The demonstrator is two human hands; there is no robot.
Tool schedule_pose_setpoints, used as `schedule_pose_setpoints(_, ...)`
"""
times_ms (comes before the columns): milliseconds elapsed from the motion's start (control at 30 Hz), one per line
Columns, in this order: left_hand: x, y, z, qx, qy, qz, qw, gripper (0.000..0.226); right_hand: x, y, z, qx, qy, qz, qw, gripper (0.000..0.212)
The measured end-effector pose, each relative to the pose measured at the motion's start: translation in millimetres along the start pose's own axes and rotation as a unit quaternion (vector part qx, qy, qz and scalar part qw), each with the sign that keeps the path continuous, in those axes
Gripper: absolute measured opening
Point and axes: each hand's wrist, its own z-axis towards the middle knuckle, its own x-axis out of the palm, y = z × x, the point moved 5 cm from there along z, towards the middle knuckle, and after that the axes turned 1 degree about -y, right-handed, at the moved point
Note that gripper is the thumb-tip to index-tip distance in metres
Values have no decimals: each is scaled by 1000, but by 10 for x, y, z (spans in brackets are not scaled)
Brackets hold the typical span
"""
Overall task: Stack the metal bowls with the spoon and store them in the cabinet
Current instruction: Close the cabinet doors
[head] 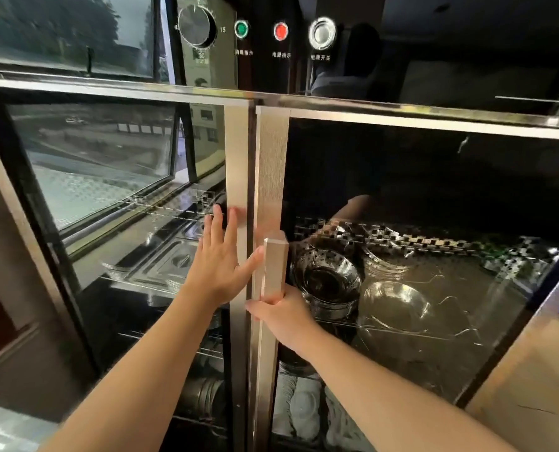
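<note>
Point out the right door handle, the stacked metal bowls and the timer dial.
right door handle [274, 265], head view, on its upper face above the gripping hand.
stacked metal bowls [328, 278], head view, inside the top bowl, seen through the glass.
timer dial [196, 25], head view, centre of the knob.

The metal bowls [328, 282] sit nested in a shiny stack on a wire shelf [402, 327] inside the cabinet [434, 122], behind its dark glass door, just right of the right grip [279, 313] and slightly above it. The top bowl faces open side up, its inside dark. No spoon can be made out.
</note>
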Motion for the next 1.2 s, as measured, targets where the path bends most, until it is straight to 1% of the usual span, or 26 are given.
schedule_pose_setpoints(67,48,17,11,9,-5,4,1000,95,3,-23,68,2,-2,-2,1000,30)
schedule_pose_setpoints(167,73,48,5,18,-12,-12,1000,93,4,-43,173,-3,-26,2,1000,20)
schedule_pose_setpoints(233,57,65,-3,26,-15,-28,999,94,1,-52,236,-8,-48,11,999,17)
schedule_pose_setpoints(333,16,102,-7,35,-13,-35,999,97,-4,-58,322,-9,-72,20,997,20)
schedule_pose_setpoints(467,-5,141,-6,44,-19,-23,999,93,-33,-48,434,-15,-90,23,996,23)
schedule_pose_setpoints(633,59,162,31,38,-25,13,999,96,-50,-25,544,-29,-88,28,995,27)
schedule_pose_setpoints(767,129,157,62,30,-29,24,999,102,-53,-19,565,-42,-94,30,994,24)
schedule_pose_setpoints(967,162,111,55,18,-42,31,998,105,-61,22,531,-32,-65,-1,997,38)
schedule_pose_setpoints(1200,75,85,21,11,-14,27,999,114,-88,-2,421,-5,-25,-82,996,29)
